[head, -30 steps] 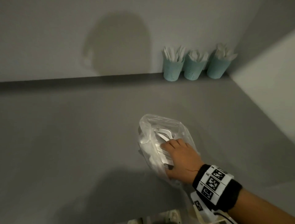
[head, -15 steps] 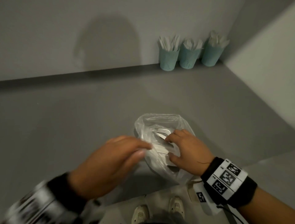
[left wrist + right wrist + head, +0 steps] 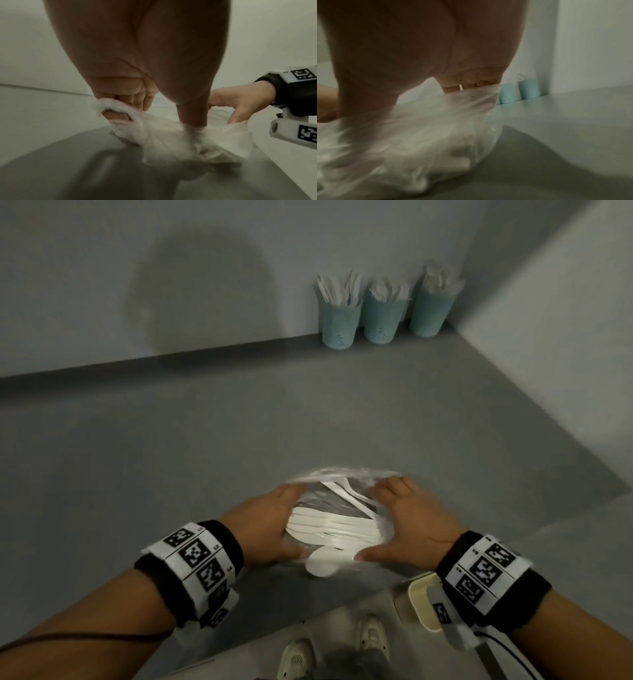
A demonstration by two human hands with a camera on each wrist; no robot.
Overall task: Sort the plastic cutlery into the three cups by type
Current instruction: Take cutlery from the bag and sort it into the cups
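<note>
Both hands (image 3: 260, 529) (image 3: 411, 525) on unlabelled cutlery bag (image 3: 342, 474), coded wristbands (image 3: 195, 556).

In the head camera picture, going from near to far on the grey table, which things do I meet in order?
The two hands, left hand and right hand, with the plastic bag of white cutlery between them → bare grey table → three teal cups at the wall.

We're looking at a bare, staged recording corner rather than a lived-in kitchen: a plain grey counter (image 3: 239, 440) is running into blank pale walls (image 3: 102, 268) that are meeting at the upper right of the frame. Three teal perforated cups (image 3: 340, 323) are standing in that corner, white cutlery poking out. Black wristbands with square coded markers (image 3: 195, 553) and a wrist camera are giving away a data-collection setup.
</note>
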